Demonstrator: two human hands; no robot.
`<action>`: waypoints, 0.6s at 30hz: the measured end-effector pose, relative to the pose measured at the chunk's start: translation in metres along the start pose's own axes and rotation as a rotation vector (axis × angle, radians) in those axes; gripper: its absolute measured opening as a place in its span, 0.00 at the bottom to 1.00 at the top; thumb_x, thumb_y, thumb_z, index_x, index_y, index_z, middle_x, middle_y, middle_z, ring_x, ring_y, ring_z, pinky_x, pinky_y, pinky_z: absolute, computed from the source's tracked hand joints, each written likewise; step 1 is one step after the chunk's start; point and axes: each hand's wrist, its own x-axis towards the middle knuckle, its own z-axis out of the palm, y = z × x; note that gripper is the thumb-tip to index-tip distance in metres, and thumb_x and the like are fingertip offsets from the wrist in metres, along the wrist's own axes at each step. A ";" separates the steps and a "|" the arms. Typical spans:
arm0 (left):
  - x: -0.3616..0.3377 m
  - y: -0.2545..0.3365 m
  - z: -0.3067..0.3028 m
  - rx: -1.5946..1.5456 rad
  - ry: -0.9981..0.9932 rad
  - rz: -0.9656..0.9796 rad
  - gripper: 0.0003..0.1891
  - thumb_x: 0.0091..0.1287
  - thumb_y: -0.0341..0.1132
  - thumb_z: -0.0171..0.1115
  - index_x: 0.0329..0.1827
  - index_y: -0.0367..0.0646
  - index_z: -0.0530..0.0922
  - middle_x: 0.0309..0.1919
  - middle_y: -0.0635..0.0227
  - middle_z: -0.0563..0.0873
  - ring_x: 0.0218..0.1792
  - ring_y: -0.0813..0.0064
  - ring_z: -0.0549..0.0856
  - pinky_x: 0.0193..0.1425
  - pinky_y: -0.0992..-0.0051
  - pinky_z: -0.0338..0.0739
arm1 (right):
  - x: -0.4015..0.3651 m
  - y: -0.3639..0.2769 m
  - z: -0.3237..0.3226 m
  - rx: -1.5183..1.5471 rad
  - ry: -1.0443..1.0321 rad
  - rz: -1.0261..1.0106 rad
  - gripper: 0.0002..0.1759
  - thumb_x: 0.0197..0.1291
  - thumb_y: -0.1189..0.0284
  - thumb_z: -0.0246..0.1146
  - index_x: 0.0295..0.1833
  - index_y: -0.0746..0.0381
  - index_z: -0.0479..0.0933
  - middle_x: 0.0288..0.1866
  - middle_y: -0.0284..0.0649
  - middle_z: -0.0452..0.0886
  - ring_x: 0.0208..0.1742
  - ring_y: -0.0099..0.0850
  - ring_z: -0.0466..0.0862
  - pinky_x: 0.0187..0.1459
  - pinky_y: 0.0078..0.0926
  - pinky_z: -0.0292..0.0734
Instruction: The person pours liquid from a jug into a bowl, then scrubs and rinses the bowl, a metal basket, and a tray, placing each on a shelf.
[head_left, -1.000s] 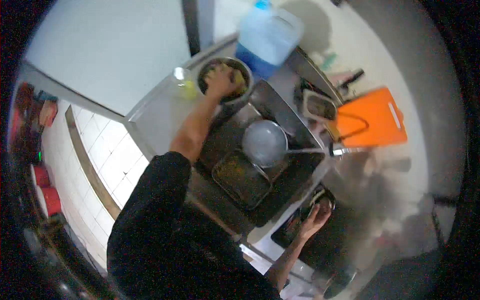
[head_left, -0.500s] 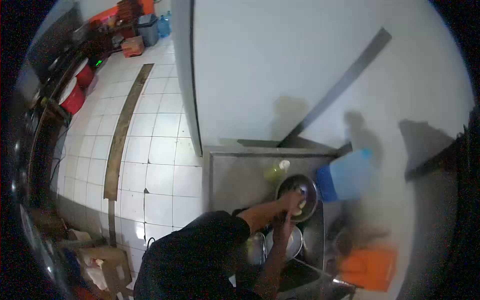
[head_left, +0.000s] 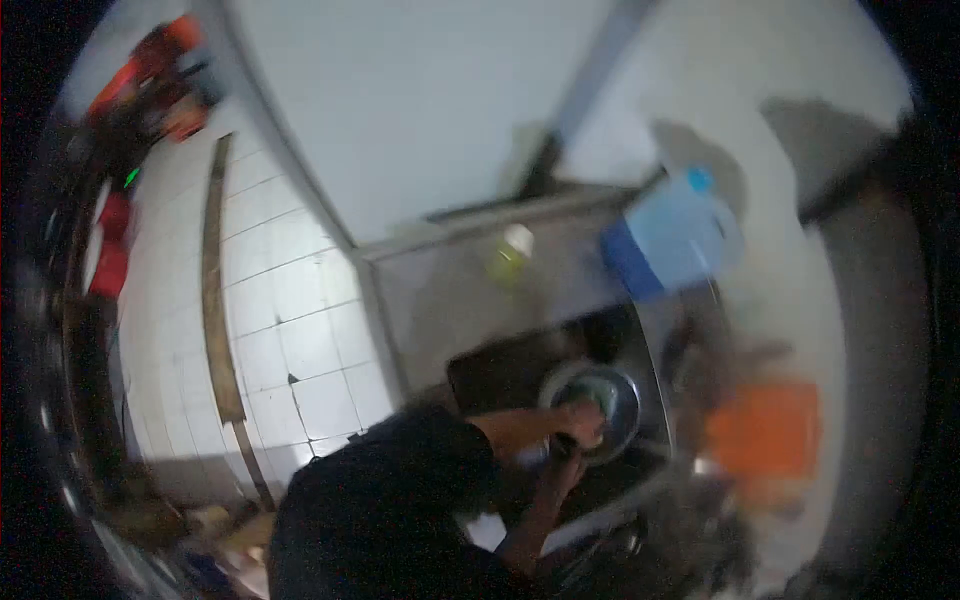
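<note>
A round metal bowl (head_left: 622, 388) sits within a dark rectangular area, with something pale greenish inside it that is blurred. My left hand (head_left: 582, 422) reaches in from the left over the bowl's near side, its fingers curled closed. Just below it, at the near rim, my right hand (head_left: 566, 464) comes up from the bottom and almost meets the left, also looking closed. A small dark shape shows between the two hands. Motion blur and the hands themselves hide what they hold.
Behind the bowl stands a blue jug (head_left: 672, 235) and, to its left, a yellow-green bottle with a white cap (head_left: 512, 252). An orange container (head_left: 765, 430) is at the right. A white wall (head_left: 420, 110) rises behind, and tiled floor (head_left: 290, 340) lies left.
The view has turned and shifted. My hands have left the darker round pan and are at the lighter metal bowl. The dark pan is no longer visible behind it.
</note>
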 end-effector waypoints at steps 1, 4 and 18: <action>0.003 0.019 -0.004 -0.147 -0.107 0.053 0.23 0.54 0.47 0.66 0.45 0.36 0.84 0.35 0.49 0.85 0.40 0.53 0.86 0.51 0.55 0.78 | 0.019 0.069 -0.016 0.404 0.128 0.034 0.20 0.70 0.68 0.57 0.61 0.69 0.73 0.61 0.44 0.76 0.63 0.41 0.75 0.61 0.42 0.72; 0.023 0.071 -0.012 -0.089 -0.097 0.217 0.37 0.53 0.52 0.71 0.62 0.35 0.73 0.53 0.45 0.79 0.57 0.51 0.79 0.60 0.56 0.73 | 0.024 0.123 -0.058 0.636 0.249 0.006 0.20 0.70 0.69 0.57 0.63 0.66 0.71 0.62 0.43 0.75 0.63 0.39 0.75 0.59 0.44 0.73; 0.045 0.131 -0.033 -0.138 0.696 0.122 0.27 0.56 0.30 0.68 0.59 0.36 0.71 0.63 0.47 0.69 0.65 0.45 0.70 0.69 0.57 0.66 | 0.015 0.068 -0.132 1.054 0.662 0.117 0.22 0.59 0.77 0.61 0.59 0.63 0.67 0.57 0.43 0.76 0.54 0.38 0.80 0.48 0.41 0.82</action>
